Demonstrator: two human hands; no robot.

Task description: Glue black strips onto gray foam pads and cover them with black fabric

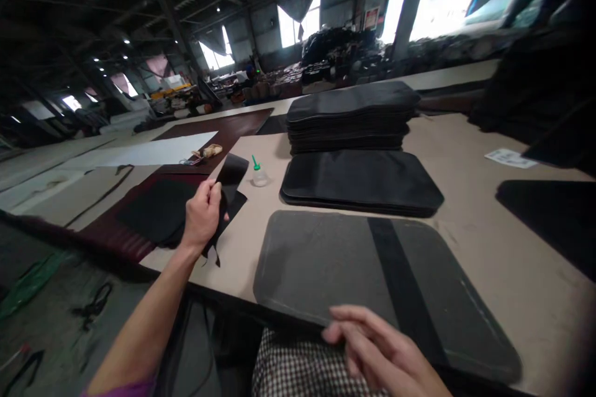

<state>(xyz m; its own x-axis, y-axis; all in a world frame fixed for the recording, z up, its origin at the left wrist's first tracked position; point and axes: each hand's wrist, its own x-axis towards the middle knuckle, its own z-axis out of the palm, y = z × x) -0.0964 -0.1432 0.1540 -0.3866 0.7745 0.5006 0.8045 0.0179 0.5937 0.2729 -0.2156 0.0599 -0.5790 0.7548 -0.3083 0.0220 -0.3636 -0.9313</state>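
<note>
My left hand (203, 212) is closed on a black strip (234, 175) of sheet material, which stands up past the thumb. Other dark scraps lie under that hand. My right hand (372, 344), slightly blurred, hovers over the front edge of a dark grey panel (321, 260) with rounded corners. Its fingers are partly bent and apart, and I see nothing in them. A black band (395, 267) crosses the panel from back to front, right of its middle. Behind the panel lies a low stack of black rounded panels (358, 180).
A taller stack of black panels (351, 108) stands farther back. A small clear bottle (259, 177) with a green nozzle is beside the stacks. Black pieces (554, 214) and a white printed card (511, 158) lie at right. Dark red sheet material (112, 223) covers the left side.
</note>
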